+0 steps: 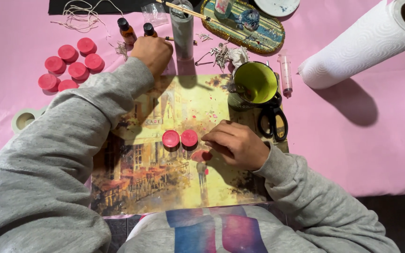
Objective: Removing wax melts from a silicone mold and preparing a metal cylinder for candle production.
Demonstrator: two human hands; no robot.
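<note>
My left hand reaches to the far side of the table and is closed around something next to two small brown dropper bottles; what it holds is hidden. My right hand rests palm down on a printed street-scene mat, fingertips just right of two round pink discs that lie side by side on the mat. It holds nothing. Several more pink discs are grouped at the far left on the pink tablecloth.
A mug with a green inside stands at the mat's far right corner, black scissors and a syringe beside it. A paper towel roll, a grey cylinder, an oval tray, string and tape lie around.
</note>
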